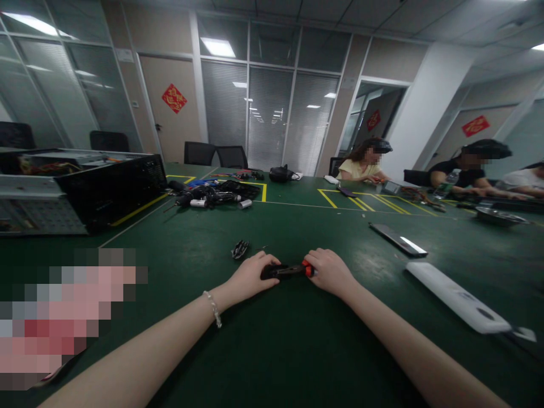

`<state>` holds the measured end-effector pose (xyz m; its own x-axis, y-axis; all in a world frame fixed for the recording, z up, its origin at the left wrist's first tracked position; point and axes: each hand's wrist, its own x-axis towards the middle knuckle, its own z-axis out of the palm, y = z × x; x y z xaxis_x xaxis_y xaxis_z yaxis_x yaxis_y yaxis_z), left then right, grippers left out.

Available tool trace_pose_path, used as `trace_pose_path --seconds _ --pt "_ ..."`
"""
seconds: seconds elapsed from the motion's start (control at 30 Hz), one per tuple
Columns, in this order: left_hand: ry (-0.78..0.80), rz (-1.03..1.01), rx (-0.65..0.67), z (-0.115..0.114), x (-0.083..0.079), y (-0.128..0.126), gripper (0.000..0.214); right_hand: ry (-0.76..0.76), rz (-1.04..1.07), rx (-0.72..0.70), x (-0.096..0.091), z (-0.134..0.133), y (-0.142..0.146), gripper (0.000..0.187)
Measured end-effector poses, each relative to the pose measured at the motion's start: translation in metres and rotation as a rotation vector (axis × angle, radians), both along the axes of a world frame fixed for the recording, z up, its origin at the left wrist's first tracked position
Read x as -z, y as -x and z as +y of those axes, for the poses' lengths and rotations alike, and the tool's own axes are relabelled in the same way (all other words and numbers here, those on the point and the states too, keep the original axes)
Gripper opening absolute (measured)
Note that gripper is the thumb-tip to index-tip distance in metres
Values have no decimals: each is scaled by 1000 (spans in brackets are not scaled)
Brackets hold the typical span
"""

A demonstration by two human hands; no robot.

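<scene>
My left hand (250, 276) and my right hand (329, 272) rest on the green table (272, 351), each closed on one end of a black tool with a red-orange end (287, 271). The left hand grips the black end. My right hand's fingers pinch the red end. A small black clip-like part (240, 249) lies on the table just beyond my left hand. A bead bracelet (213, 309) sits on my left wrist.
An open black computer case (85, 187) stands at far left. A pile of tools (212, 195) lies further back. A dark phone (397, 239) and a white elongated device (457, 297) lie at right. Other people (365, 164) sit working at the far right.
</scene>
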<state>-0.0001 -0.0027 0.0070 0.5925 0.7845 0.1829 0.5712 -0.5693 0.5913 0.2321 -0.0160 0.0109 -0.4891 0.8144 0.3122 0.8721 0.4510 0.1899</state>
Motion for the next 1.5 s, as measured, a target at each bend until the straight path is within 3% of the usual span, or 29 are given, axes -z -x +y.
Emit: trace_pose_path --seconds 1.5 --pt "1 -3 16 1 2 1 32 12 10 -5 0 -1 0 13"
